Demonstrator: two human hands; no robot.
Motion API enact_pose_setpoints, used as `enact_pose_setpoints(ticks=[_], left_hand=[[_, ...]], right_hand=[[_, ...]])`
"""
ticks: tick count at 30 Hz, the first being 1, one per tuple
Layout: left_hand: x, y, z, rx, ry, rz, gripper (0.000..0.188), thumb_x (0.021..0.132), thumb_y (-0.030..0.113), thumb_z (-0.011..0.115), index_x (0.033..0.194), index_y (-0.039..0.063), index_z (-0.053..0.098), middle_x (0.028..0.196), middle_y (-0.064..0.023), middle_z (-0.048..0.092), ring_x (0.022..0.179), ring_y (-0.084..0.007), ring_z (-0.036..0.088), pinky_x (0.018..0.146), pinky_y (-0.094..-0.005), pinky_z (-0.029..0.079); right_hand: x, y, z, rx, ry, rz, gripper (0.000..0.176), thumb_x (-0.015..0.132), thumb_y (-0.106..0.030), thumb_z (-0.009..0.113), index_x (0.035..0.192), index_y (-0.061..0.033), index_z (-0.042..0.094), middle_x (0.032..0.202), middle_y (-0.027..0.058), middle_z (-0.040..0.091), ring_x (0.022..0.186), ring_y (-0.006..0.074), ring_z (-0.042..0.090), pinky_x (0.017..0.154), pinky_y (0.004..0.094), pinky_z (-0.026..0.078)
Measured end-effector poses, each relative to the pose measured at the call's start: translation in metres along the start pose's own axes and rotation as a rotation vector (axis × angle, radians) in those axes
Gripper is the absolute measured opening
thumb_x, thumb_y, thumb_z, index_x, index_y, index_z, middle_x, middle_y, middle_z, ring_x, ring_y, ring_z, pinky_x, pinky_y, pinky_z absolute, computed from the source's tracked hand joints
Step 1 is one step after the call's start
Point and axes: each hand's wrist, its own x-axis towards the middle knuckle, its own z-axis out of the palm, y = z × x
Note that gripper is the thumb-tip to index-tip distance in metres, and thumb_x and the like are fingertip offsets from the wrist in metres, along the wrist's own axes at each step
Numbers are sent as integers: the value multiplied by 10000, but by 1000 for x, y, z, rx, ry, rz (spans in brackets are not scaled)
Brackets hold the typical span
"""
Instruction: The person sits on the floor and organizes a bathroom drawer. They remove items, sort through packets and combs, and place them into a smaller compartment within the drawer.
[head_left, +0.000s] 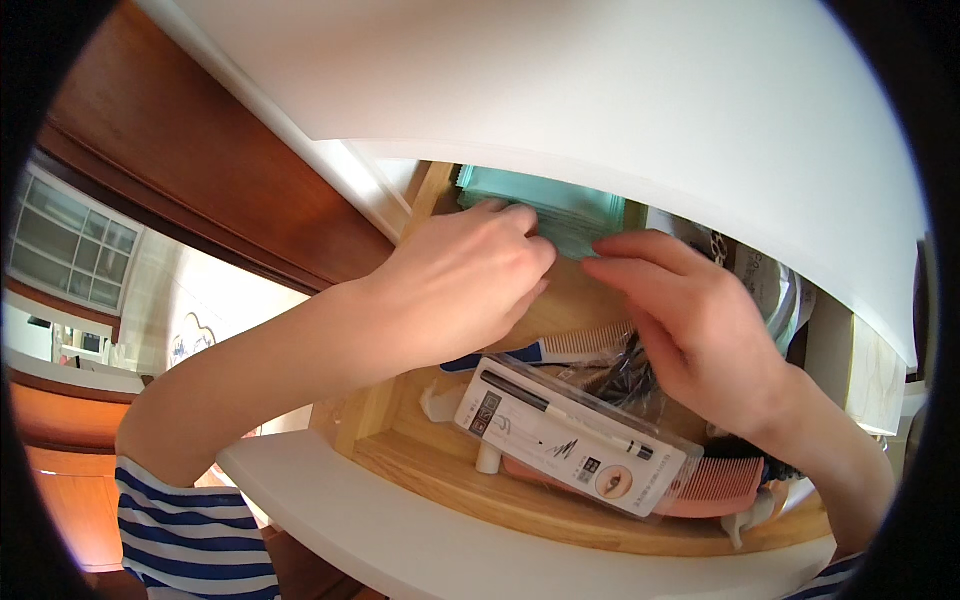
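Observation:
Inside an open wooden drawer (480, 502), my left hand (472, 277) reaches to the back with its fingers curled at the near edge of teal sachets (536, 199). Its fingertips are hidden, so I cannot tell whether it grips one. My right hand (697, 330) hovers over the drawer's right half, fingers extended and thumb apart. Its fingertips come close to the sachets' lower right corner; contact is unclear. Below both hands lies a carded eyeliner-type pencil (566, 435) in clear packaging. Behind the card is a comb with a blue handle and pale teeth (585, 343).
A pink comb (720, 487) sits partly under the pencil card, and a small white cylinder (489, 457) stands by the front wall. Plastic-wrapped items (776, 292) fill the right rear. A white countertop (600, 82) overhangs the drawer's back; a brown wooden panel (225, 150) is at left.

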Motion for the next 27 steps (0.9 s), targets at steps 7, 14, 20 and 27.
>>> enact_pose_setpoints(ticks=[7, 14, 20, 27], left_hand=[[33, 19, 10, 381, 538, 777, 106, 668, 226, 677, 681, 138, 618, 837, 1, 518, 869, -179, 541, 688, -284, 454], [43, -3, 17, 468, 467, 715, 77, 700, 155, 715, 745, 110, 672, 871, -3, 556, 865, -175, 551, 685, -300, 454], [10, 15, -17, -214, 281, 439, 249, 888, 237, 761, 1020, 27, 743, 936, -61, 668, 859, -229, 671, 710, -343, 540], [-3, 36, -60, -1022, -351, -54, 277, 940, 157, 788, 1153, -1, 710, 1070, -124, 741, 1014, -198, 723, 912, -337, 594]], right_hand=[[-51, -30, -41, 51, -194, 175, 344, 793, -51, 796, 1122, 18, 720, 1062, 182, 644, 842, 328, 600, 809, 416, 503], [-64, -44, -31, 23, -211, 212, 514, 669, -267, 945, 1053, -10, 719, 970, 138, 631, 849, 319, 609, 741, 405, 520], [-64, -47, -36, 212, -297, 445, 354, 766, -182, 906, 959, -4, 668, 865, 85, 638, 822, 224, 649, 710, 345, 517], [-74, -57, -67, 701, 22, 779, 191, 878, 1, 801, 984, 8, 642, 897, 58, 705, 803, 102, 670, 723, 250, 547]])
